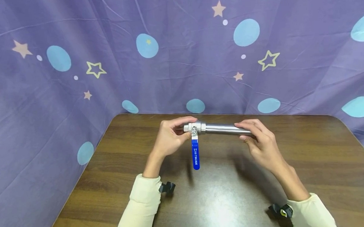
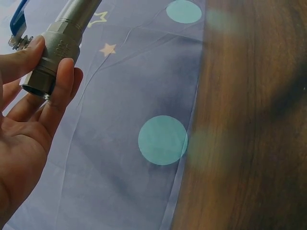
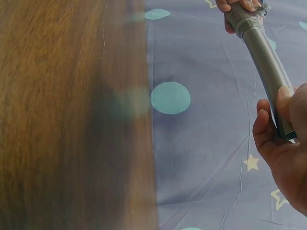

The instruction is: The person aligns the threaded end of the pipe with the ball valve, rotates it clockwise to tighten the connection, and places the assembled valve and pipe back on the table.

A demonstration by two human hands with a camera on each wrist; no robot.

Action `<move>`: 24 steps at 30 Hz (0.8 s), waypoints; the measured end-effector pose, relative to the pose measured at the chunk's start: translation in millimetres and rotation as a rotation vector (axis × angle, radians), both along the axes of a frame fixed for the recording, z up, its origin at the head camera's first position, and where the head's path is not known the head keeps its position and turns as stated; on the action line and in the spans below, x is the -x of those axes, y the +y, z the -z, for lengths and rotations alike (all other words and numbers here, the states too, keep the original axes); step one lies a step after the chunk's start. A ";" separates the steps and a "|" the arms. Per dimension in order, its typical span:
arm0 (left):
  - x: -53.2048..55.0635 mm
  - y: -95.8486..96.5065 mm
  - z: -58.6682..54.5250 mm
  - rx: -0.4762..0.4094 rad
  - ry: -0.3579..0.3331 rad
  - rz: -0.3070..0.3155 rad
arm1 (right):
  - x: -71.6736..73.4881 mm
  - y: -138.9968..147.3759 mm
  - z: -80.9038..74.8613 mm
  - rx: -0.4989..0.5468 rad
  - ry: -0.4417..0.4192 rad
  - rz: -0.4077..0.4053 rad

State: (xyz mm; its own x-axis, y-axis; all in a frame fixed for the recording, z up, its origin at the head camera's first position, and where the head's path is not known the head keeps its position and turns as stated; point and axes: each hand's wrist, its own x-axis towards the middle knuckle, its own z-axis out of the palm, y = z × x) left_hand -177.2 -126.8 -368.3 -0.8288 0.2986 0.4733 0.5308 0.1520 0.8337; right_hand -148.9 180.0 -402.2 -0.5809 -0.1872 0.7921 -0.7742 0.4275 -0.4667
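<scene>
A steel ball valve [image 1: 195, 127] with a blue lever handle [image 1: 195, 154] is held above the table, its lever pointing down toward the viewer. My left hand [image 1: 170, 135] grips the valve's body at the left, thumb on one side and fingers on the other. The valve's open hex end [image 2: 38, 84] shows in the left wrist view. A straight steel pipe [image 1: 221, 128] runs from the valve's right end, joined in line with it. My right hand [image 1: 262, 144] pinches the pipe's far end [image 3: 283, 127] between thumb and fingers.
The brown wooden table [image 1: 112, 182] lies below both hands. A purple curtain [image 1: 180, 66] with blue ovals and stars hangs behind its far edge and along the left side. Black camera mounts [image 1: 167, 187] sit at both wrists beside the pale sleeves [image 1: 142, 198].
</scene>
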 end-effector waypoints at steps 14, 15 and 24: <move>-0.7 -0.1 0.8 -0.006 0.006 0.022 | -2.5 5.4 -0.2 -0.053 -0.082 0.029; -0.8 -0.1 0.8 -0.006 0.008 0.024 | -2.6 6.1 -0.3 -0.062 -0.091 0.033; 0.3 -0.9 1.7 -0.013 0.014 0.027 | -1.6 6.8 -0.8 -0.081 -0.098 0.030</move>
State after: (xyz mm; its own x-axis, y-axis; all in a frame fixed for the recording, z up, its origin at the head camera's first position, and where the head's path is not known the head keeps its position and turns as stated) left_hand -177.5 -127.7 -370.0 -0.8140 0.3141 0.4886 0.5459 0.1267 0.8282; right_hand -147.3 186.8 -401.4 -0.6609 -0.2299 0.7144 -0.7130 0.4893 -0.5021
